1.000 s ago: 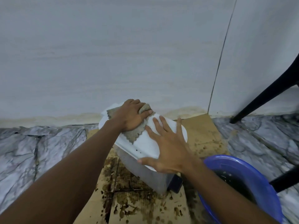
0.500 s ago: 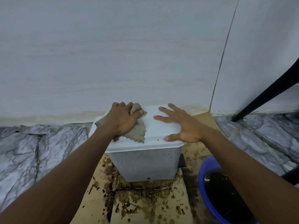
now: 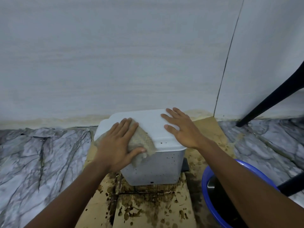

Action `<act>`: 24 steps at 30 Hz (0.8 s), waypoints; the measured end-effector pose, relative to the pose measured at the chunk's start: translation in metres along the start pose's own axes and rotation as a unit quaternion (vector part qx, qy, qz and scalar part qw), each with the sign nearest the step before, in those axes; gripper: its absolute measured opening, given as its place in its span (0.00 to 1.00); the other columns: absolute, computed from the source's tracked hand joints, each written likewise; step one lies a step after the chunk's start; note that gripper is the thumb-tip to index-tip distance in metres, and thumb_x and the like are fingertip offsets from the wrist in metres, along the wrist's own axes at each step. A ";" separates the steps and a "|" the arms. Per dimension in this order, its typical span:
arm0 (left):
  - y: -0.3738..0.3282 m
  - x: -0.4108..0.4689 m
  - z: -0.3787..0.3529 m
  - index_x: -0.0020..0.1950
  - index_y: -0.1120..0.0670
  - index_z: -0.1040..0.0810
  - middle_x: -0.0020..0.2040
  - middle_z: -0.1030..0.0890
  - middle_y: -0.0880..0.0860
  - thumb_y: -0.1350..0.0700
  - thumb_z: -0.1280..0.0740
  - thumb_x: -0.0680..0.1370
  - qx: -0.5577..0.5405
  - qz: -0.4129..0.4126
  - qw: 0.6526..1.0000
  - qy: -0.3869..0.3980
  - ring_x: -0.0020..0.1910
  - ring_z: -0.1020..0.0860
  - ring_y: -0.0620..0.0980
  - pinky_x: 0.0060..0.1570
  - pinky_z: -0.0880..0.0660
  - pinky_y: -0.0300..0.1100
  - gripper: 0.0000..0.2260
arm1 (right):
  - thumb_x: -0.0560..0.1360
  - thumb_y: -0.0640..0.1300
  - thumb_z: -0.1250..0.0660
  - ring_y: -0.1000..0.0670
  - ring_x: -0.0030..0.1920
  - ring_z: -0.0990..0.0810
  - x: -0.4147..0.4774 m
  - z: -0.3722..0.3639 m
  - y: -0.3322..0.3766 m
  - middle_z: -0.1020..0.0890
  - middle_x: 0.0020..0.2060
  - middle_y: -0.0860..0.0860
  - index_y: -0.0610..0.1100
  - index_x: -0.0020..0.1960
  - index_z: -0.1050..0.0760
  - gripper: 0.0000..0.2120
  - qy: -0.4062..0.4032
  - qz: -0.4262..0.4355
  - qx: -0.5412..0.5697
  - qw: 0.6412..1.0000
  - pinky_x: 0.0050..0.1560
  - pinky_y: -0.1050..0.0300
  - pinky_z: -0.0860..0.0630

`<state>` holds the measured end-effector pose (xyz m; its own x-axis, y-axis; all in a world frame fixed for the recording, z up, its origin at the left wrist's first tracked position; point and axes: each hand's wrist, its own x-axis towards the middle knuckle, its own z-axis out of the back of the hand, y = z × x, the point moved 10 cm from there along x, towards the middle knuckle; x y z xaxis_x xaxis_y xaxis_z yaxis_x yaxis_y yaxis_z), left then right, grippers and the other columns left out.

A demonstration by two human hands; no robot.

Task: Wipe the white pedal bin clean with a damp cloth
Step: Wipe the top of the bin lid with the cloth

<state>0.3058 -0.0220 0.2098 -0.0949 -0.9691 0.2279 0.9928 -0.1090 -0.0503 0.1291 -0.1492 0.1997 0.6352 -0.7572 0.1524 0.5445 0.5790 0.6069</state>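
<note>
At far left, grey-veined marble floor (image 3: 41,153) runs up to a pale wall (image 3: 115,55) whose foot is stained yellowish. Next comes the left hand (image 3: 115,145), laid palm down on a grey-brown cloth (image 3: 141,142). Its fingers (image 3: 126,124) are straight and close together and press the cloth flat against the left part of the lid (image 3: 148,120). The thumb is spread wide and bears on the cloth at the lid's front edge, so the cloth is pressed rather than gripped. One corner of the cloth hangs over that edge onto the front wall below. The white pedal bin (image 3: 158,167) stands upright on stained brown cardboard (image 3: 148,209), close to the wall, with its lid down. Its front wall is speckled with dark spots. A dark pedal (image 3: 185,163) shows at its lower right side. The right hand (image 3: 182,129) rests flat on the right part of the lid, fingers (image 3: 171,112) straight and splayed, thumb out, holding nothing. Its heel lies at the lid's right front corner. Bare lid separates the two hands. To the right of the bin, a blue basin (image 3: 205,178) sits beside the cardboard, partly hidden by the right forearm; its contents look dark. At far right, black chair legs (image 3: 269,99) stand on the marble floor.
</note>
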 end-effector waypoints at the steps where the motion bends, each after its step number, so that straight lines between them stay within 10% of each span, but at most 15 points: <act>1: -0.012 0.009 -0.002 0.84 0.51 0.49 0.84 0.50 0.52 0.24 0.57 0.78 0.000 0.001 1.000 0.007 0.83 0.54 0.50 0.82 0.54 0.50 0.42 | 0.84 0.57 0.44 0.59 0.80 0.55 0.000 0.000 0.000 0.45 0.80 0.60 0.60 0.77 0.39 0.22 0.003 0.000 -0.001 1.000 0.79 0.39 0.54; 24: -0.067 0.052 -0.006 0.84 0.51 0.56 0.84 0.55 0.53 0.21 0.57 0.73 -0.003 0.007 0.998 0.055 0.83 0.59 0.48 0.80 0.62 0.47 0.48 | 0.86 0.52 0.49 0.62 0.79 0.53 -0.001 0.006 -0.009 0.41 0.78 0.62 0.57 0.75 0.32 0.19 0.005 0.014 0.134 0.991 0.80 0.44 0.56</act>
<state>0.2341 -0.0664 0.2192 -0.0889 -0.9889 0.1191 0.9936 -0.0965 -0.0593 0.1200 -0.1552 0.1983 0.6541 -0.7379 0.1664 0.3618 0.4984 0.7878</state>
